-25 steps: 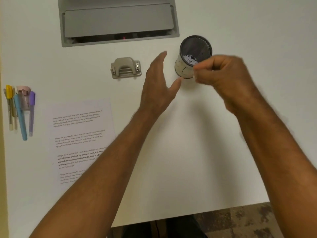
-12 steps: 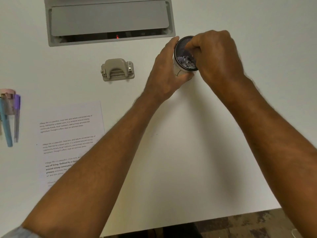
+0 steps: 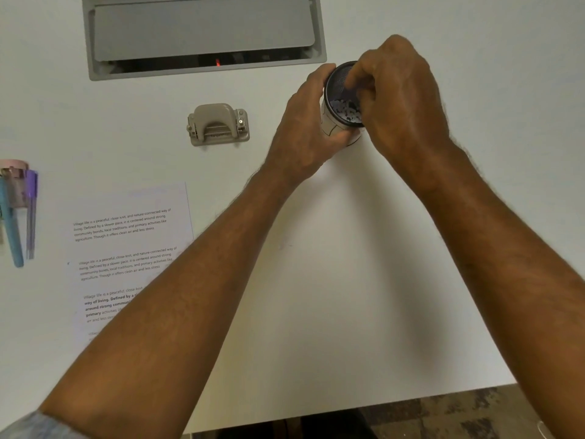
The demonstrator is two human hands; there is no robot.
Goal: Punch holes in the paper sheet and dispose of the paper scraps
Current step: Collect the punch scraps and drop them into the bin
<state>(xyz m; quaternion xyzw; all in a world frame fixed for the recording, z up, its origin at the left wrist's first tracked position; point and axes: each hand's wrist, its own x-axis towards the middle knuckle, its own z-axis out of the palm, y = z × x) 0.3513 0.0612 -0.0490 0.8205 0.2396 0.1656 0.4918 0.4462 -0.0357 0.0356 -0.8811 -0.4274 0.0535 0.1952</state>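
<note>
A small round cup (image 3: pixel 338 90) with a dark rim stands on the white table, far centre-right, with several white paper scraps (image 3: pixel 346 109) inside. My left hand (image 3: pixel 307 128) wraps around the cup's left side. My right hand (image 3: pixel 402 99) hovers over its mouth, fingertips pinched together and dipped inside; whether they hold scraps is hidden. The beige hole punch (image 3: pixel 218 125) sits to the left of the cup. The printed paper sheet (image 3: pixel 126 242) lies at the left, partly under my left forearm.
A grey cable hatch (image 3: pixel 202 33) is set into the table at the back. Several pens (image 3: pixel 19 213) lie at the far left edge. The table's front edge (image 3: pixel 348 416) runs below my arms, with dark floor beyond.
My left hand closed around the cup and my right hand moved from beside it to over its mouth. The view shifted slightly, so the things on the table appear further left.
</note>
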